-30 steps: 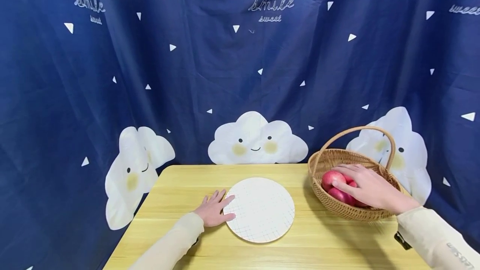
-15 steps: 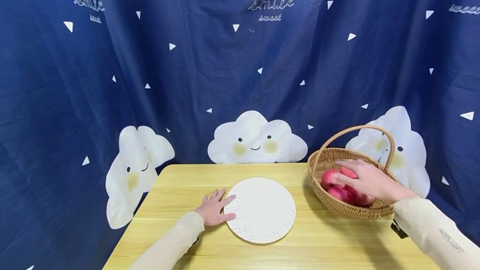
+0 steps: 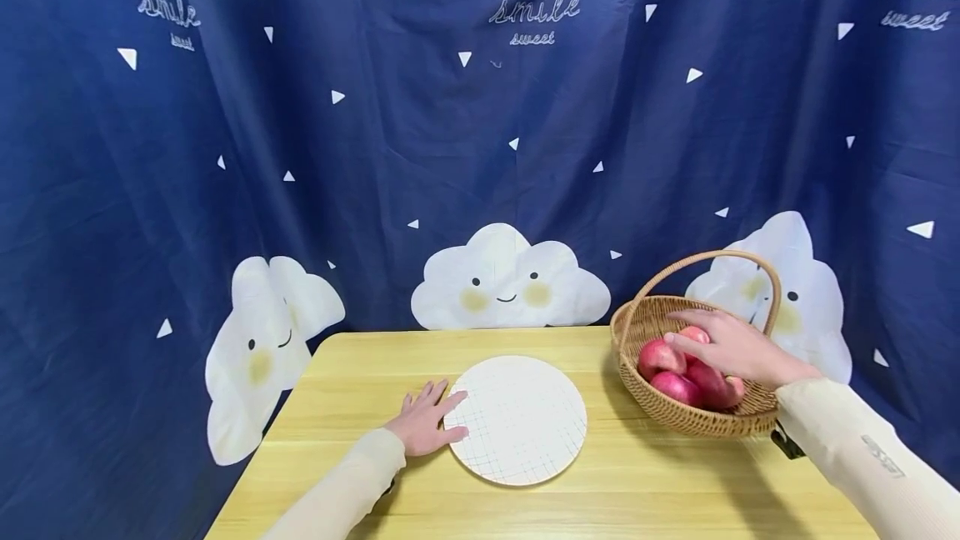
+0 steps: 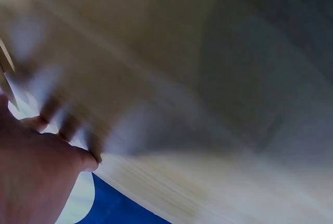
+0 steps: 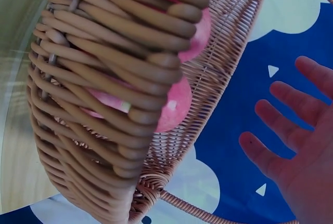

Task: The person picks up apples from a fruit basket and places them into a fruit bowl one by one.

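Observation:
A flat white round plate with faint blue grid lines lies on the wooden table. My left hand rests at its left side, fingers spread, with the thumb and index finger over the rim. To the right stands a wicker basket with a tall arched handle, holding several red apples. Over the apples my right hand hovers with fingers extended, partly covering the rear one in the head view. In the right wrist view its spread fingers hold nothing, apart from the basket's woven wall.
The table is light wood with rounded back corners. Behind it hangs a dark blue curtain printed with white clouds and triangles. The basket's handle arches above the right hand's level.
The right hand has risen slightly off the apples, baring more of them. The left hand stays at the plate's rim. The head view has shifted a little.

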A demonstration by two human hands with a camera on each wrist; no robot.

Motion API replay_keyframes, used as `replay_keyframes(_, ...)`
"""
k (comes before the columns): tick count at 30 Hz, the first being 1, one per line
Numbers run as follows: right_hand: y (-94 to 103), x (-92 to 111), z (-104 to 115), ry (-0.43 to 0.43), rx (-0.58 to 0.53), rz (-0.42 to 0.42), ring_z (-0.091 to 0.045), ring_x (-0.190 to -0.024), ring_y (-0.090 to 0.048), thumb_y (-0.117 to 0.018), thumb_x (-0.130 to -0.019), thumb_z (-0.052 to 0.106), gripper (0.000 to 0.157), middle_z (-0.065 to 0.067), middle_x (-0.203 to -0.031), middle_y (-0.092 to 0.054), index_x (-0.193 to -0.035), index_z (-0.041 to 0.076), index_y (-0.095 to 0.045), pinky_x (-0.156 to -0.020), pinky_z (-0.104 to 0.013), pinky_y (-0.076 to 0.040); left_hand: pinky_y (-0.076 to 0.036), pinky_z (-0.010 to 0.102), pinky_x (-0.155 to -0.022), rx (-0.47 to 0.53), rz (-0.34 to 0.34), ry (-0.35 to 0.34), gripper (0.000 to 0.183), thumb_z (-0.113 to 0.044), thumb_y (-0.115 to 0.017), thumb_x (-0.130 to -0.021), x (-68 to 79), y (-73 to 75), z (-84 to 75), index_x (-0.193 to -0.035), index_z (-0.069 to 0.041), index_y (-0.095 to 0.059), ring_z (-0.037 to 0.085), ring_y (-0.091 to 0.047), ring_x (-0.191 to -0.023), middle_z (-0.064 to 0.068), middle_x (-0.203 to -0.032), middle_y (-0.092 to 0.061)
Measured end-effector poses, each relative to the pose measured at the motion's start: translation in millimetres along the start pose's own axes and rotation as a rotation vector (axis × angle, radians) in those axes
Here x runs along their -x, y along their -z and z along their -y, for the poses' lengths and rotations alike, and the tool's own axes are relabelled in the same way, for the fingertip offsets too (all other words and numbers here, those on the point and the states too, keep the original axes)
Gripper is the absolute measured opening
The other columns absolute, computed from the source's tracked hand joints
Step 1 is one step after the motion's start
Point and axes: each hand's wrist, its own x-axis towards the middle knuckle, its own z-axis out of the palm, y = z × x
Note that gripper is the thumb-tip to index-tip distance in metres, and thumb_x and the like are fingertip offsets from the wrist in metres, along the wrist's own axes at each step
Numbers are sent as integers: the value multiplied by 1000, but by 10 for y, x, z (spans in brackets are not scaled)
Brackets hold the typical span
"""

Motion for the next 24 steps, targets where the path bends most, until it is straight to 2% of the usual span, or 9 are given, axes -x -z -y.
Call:
replay_keyframes(6, 4, 16, -64, -28, -48, 12, -47, -128, -54, -58, -101, 45, 52, -23, -135, -62, -134, 4, -62, -103, -64, -41, -11, 76, -113, 11, 3, 1, 75, -66, -49, -96, 13, -10, -28, -158, -26, -35, 48, -14, -152, 20, -166, -20)
replay_keyframes(16, 26, 3, -128, -9, -82, 3, -44, -123, -59, -60, -101, 39, 50, -22, -132, -65, -134, 1, -62, -101, -61, -44, -10, 76, -113, 12, -18, -3, 75, -67, -48, -96, 16, -50, -22, -158, -26, -36, 49, -16, -152, 21, -165, -22)
replay_keyframes(20, 31, 1, -151, -40, -88, 16, -46, -126, -57, -59, -101, 40, 53, -24, -134, -63, -136, 0, -60, -101, -63, -43, -10, 78, -111, 14, -18, -14, 75, -66, -50, -96, 24, -58, -22, -157, -24, -37, 50, -17, -151, 23, -164, -23)
replay_keyframes(24, 20, -39, -194, -69, -99, 20, -46, -128, -55, -58, -101, 43, 55, -24, -137, -61, -137, 1, -59, -103, -63, -41, -11, 77, -113, 4, -27, 4, 75, -67, -48, -96, 0, -51, -8, -158, -27, -36, 48, -16, -152, 20, -166, -22)
